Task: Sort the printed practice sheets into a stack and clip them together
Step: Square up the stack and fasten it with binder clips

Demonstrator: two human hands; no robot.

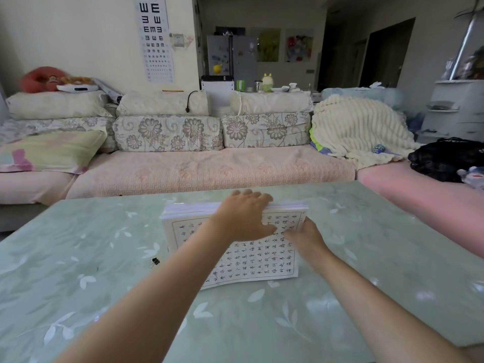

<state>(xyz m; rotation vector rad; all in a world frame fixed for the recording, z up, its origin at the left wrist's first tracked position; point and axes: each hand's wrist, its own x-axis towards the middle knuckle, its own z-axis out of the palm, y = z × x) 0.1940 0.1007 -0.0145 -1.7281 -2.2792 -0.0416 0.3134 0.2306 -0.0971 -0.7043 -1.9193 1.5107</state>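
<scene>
On the table (pixel 366 244), left hand (pixel 243 216) grips the stack (pixel 248 265) at its far edge, right hand (pixel 305 238) holds the right edge, apparently to square it; clip (pixel 155 262) lies beside.

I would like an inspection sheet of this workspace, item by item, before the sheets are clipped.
Surface: table with a green leaf-patterned cover.
Job's things: stack of practice sheets, printed side up; binder clip lies left of it, apart.
Clutter: nothing seen.
Grippers: left hand grips the stack's far edge; right hand holds its right edge.
Cables: black cord on a back cushion.
Surroundings: sofa behind the table; eye chart on the wall.
</scene>
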